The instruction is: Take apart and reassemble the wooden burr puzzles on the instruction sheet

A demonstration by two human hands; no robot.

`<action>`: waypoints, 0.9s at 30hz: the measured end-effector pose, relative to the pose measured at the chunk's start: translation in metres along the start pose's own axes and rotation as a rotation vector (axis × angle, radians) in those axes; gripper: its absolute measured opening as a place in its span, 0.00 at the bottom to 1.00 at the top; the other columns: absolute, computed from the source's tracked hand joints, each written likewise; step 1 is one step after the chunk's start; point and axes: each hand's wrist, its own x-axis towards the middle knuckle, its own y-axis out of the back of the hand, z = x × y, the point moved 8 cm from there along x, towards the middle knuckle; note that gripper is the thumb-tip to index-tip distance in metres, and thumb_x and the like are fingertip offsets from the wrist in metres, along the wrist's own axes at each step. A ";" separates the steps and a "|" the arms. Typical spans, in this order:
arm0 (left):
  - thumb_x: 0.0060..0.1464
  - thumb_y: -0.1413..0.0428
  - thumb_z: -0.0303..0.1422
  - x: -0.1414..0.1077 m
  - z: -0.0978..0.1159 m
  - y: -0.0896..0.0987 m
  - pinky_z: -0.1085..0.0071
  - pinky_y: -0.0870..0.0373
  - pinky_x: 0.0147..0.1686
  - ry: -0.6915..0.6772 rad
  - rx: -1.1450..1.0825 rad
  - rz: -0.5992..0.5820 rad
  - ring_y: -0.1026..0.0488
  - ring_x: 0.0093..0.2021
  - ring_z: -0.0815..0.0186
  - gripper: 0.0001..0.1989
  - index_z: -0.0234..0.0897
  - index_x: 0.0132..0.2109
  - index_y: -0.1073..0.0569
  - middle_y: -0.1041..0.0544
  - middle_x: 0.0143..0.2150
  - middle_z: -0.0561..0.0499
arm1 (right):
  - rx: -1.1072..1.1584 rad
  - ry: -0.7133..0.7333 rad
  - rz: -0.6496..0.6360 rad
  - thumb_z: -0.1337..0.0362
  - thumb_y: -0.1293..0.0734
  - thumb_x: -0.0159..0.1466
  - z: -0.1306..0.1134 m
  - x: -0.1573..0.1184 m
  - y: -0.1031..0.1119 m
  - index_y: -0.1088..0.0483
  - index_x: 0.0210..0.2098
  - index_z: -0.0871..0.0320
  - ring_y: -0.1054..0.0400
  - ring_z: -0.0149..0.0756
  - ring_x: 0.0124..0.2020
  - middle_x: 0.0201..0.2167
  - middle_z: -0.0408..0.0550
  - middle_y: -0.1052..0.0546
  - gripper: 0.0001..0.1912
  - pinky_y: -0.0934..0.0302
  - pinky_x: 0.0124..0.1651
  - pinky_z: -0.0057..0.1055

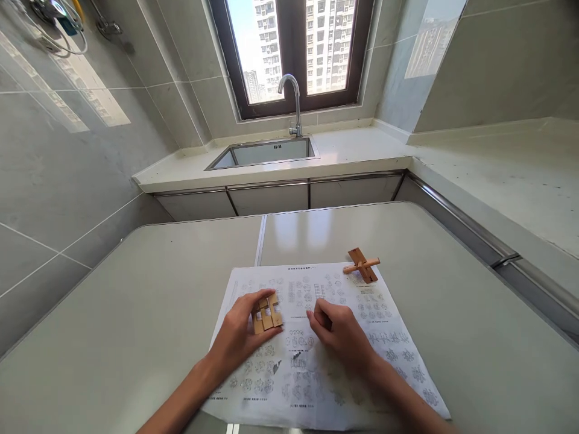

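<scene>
A small light-brown wooden block puzzle point(266, 314) with gaps between its pieces is held between the thumb and fingers of my left hand point(242, 322), over the left part of a printed sheet point(298, 343). My right hand point(337, 328) is curled above the middle of the sheet, apart from the puzzle, its thumb and fingertips drawn together; what it holds, if anything, cannot be made out. Near the sheet's top right corner lies a darker wooden piece point(362, 265) with a round stick crossing it.
The sheet lies on a large pale table point(149, 313) with a seam. Beyond the far edge stand a white counter point(353, 144) with a sink point(266, 152) and a faucet point(296, 102), under a window. A metal rail point(470, 223) runs along the right.
</scene>
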 end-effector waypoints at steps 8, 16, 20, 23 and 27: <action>0.52 0.27 0.33 0.029 0.025 -0.048 0.53 0.24 0.57 -0.107 -0.127 -0.240 0.24 0.57 0.52 0.37 0.49 0.66 0.32 0.21 0.59 0.46 | -0.014 -0.049 0.093 0.62 0.39 0.72 0.007 0.005 0.016 0.51 0.26 0.51 0.49 0.28 0.19 0.19 0.34 0.43 0.20 0.51 0.24 0.27; 0.51 0.27 0.36 0.027 0.020 -0.061 0.50 0.26 0.60 -0.119 -0.136 -0.323 0.26 0.62 0.49 0.46 0.52 0.71 0.41 0.26 0.64 0.45 | -0.077 -0.018 0.046 0.63 0.38 0.71 0.006 0.002 0.013 0.48 0.26 0.52 0.48 0.29 0.20 0.20 0.35 0.41 0.19 0.52 0.25 0.28; 0.42 0.23 0.45 0.027 0.017 -0.044 0.48 0.27 0.59 -0.149 -0.046 -0.219 0.29 0.61 0.45 0.53 0.48 0.70 0.39 0.29 0.64 0.40 | -0.153 0.077 -0.011 0.62 0.33 0.70 -0.005 0.000 0.009 0.39 0.28 0.54 0.42 0.28 0.21 0.22 0.36 0.34 0.14 0.48 0.27 0.27; 0.41 0.24 0.49 0.027 0.009 -0.036 0.51 0.24 0.51 -0.118 0.007 -0.207 0.26 0.53 0.47 0.47 0.45 0.65 0.32 0.27 0.55 0.41 | -0.233 0.163 -0.042 0.59 0.28 0.67 -0.012 -0.001 0.006 0.33 0.34 0.55 0.37 0.30 0.21 0.23 0.38 0.29 0.11 0.47 0.28 0.28; 0.47 0.27 0.50 0.024 0.001 -0.035 0.57 0.25 0.47 -0.080 -0.050 -0.276 0.26 0.45 0.54 0.36 0.45 0.59 0.27 0.24 0.45 0.47 | -0.306 0.223 -0.068 0.52 0.25 0.65 -0.014 -0.002 0.004 0.29 0.39 0.56 0.32 0.32 0.23 0.26 0.40 0.25 0.16 0.47 0.29 0.30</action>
